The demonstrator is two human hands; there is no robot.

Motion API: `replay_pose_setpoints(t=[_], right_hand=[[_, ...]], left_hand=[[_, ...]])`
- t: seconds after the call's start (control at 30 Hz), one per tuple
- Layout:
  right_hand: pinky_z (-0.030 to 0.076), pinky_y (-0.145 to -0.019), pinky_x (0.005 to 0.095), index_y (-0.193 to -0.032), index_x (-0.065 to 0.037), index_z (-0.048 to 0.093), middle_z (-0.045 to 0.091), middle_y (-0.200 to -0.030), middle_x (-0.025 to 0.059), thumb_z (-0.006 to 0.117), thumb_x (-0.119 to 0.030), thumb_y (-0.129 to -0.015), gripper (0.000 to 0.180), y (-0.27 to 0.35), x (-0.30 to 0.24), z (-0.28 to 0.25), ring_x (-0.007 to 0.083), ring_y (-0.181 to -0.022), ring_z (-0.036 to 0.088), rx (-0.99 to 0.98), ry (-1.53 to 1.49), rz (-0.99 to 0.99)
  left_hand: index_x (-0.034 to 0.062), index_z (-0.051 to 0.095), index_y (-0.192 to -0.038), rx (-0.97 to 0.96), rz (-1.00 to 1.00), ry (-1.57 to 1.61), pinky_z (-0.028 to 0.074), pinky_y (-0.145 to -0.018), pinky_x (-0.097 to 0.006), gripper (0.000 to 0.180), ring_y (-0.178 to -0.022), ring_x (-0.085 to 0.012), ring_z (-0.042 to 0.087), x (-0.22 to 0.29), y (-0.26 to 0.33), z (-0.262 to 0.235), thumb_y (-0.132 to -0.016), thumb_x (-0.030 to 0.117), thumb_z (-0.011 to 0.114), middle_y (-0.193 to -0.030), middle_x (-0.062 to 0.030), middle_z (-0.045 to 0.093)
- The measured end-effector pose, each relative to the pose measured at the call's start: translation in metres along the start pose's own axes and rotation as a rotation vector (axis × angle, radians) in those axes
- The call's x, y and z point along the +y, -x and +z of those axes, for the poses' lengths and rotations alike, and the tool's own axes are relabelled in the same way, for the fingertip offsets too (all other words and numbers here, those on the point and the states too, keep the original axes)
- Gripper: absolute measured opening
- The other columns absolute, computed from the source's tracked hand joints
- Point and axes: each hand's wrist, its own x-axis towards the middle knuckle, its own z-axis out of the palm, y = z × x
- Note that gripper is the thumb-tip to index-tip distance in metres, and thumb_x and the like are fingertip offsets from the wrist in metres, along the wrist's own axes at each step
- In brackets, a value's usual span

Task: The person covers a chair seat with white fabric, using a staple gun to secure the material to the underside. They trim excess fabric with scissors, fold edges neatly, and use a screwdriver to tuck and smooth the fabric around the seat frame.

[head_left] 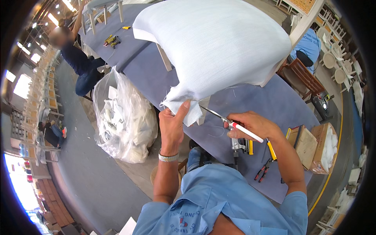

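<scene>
A wooden chair frame covered in pale woven fabric (pixel 219 43) lies on the table, its loose corner flap (pixel 190 111) hanging toward me. My left hand (pixel 172 123) is closed on that flap, thumb on top, and frayed threads stick out beside it. In my right hand (pixel 252 125) is a pair of scissors (pixel 214 113), dark blades pointing left at the flap's edge. A white stick-like handle with a red band runs out from under the same fingers. Whether the blades are apart or together I cannot tell.
On the grey-blue table (pixel 258 105) lie an air stapler (pixel 236 145), red-handled pliers (pixel 261 171) and a yellow-handled tool (pixel 271 150). Cardboard boxes (pixel 319 156) stand right. A clear bag of scraps (pixel 125 121) is left. Co-workers sit left (pixel 80 58) and far right (pixel 307 47).
</scene>
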Motion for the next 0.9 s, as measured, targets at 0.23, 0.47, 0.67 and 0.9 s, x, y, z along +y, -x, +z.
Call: replay_pose_setpoints(t=[0.23,0.47,0.67,0.9], right_hand=[[0.05,-0.065,0.0328,-0.108,-0.005,0.065,0.065,-0.08,0.0082,0.07,-0.048,-0.093,0.045,-0.013,0.001,0.006,0.0184,-0.07,0.063,0.046,-0.007,0.025],[0.047,-0.061,0.0305,-0.103,-0.005,0.067,0.064,-0.073,0.0052,0.081,-0.045,-0.084,0.046,-0.023,0.0,0.014,0.0144,-0.065,0.059,0.155,0.009,0.01],[0.045,-0.059,0.0324,-0.097,-0.005,0.067,0.059,-0.065,0.0058,0.081,-0.05,-0.082,0.049,-0.02,0.019,0.042,0.0186,-0.058,0.054,0.287,-0.088,-0.062],[0.045,-0.06,0.0301,-0.109,-0.003,0.064,0.059,-0.075,0.0068,0.071,-0.043,-0.093,0.044,-0.001,0.015,0.074,0.0148,-0.064,0.055,0.272,-0.246,-0.13]], left_hand=[[-0.0051,0.071,-0.109,0.036,0.076,-0.053,0.053,-0.057,-0.027,0.026,-0.071,-0.0112,0.066,-0.013,0.006,-0.002,-0.094,0.016,0.074,-0.092,-0.0071,0.074],[-0.0032,0.072,-0.107,0.048,0.042,-0.047,0.052,-0.063,-0.026,0.025,-0.077,-0.0092,0.065,-0.023,0.015,-0.001,-0.095,0.018,0.074,-0.094,-0.0054,0.073],[-0.0028,0.072,-0.109,0.025,0.023,-0.089,0.05,-0.067,-0.025,0.026,-0.078,-0.008,0.064,-0.023,0.01,-0.01,-0.095,0.019,0.075,-0.094,-0.0037,0.073],[-0.0032,0.074,-0.11,0.05,0.052,-0.246,0.048,-0.075,-0.023,0.028,-0.084,-0.0057,0.061,-0.012,0.009,-0.027,-0.095,0.02,0.074,-0.095,-0.0018,0.073]])
